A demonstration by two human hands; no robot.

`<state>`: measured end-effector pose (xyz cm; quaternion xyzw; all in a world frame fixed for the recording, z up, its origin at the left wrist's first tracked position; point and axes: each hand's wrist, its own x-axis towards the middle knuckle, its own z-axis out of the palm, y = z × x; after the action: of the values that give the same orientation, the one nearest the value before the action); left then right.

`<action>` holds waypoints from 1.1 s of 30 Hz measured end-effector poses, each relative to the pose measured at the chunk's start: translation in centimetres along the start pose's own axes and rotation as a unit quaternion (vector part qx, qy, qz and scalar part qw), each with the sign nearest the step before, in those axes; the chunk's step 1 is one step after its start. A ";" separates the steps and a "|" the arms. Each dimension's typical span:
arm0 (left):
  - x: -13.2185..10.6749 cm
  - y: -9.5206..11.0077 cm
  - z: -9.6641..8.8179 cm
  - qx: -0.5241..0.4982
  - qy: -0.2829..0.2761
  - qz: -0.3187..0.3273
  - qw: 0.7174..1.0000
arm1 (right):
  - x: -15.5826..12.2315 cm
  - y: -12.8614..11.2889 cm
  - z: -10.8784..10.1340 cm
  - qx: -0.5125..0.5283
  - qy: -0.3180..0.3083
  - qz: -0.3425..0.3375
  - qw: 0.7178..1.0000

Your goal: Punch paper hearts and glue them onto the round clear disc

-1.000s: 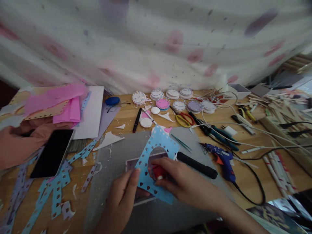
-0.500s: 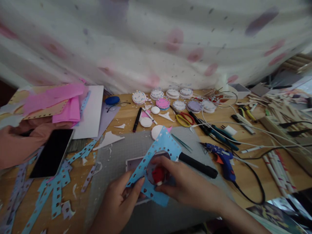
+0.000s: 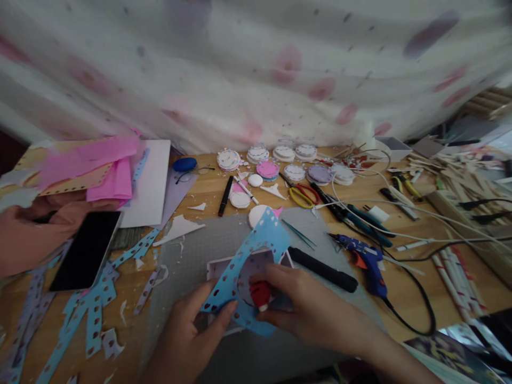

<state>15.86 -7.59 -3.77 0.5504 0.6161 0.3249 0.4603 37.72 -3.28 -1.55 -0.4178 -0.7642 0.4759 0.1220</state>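
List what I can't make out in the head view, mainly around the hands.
All in the head view:
Red object: partly covered by the right hand; I can't tell what it is.
Pale-rimmed tray: much of its inside lies behind the blue paper and hands.
Left hand: fingertips behind the paper, hidden by it.
White disc: near side covered by the paper.
Patterned curtain: cut off by the top edge.

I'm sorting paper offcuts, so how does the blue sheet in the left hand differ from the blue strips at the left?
The blue sheet is broad with a large round opening; the blue strips are narrow, without one. The sheet is held tilted by the left hand, while the strips lie on the wooden table. Both are light blue with small heart shapes in rows.
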 end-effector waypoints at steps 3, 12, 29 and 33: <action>-0.1 0.8 0.2 -0.049 0.040 -0.039 0.997 | -0.2 -0.6 -0.3 -0.003 0.001 0.002 1.000; 0.4 0.9 0.7 -0.195 0.100 -0.049 0.975 | -0.7 -1.2 -0.4 0.175 0.008 0.021 0.984; 1.1 0.4 -1.2 -0.180 0.222 -0.027 0.958 | -1.2 -0.4 -0.3 0.418 0.006 0.025 0.908; 1.0 1.1 -0.6 -0.142 0.223 -0.017 0.964 | -1.0 -0.5 0.0 0.432 0.012 0.027 0.902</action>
<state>15.72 -6.34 -2.74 0.3825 0.6600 0.5159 0.3898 38.05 -4.19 -0.91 -0.3499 -0.4710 0.7574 0.2866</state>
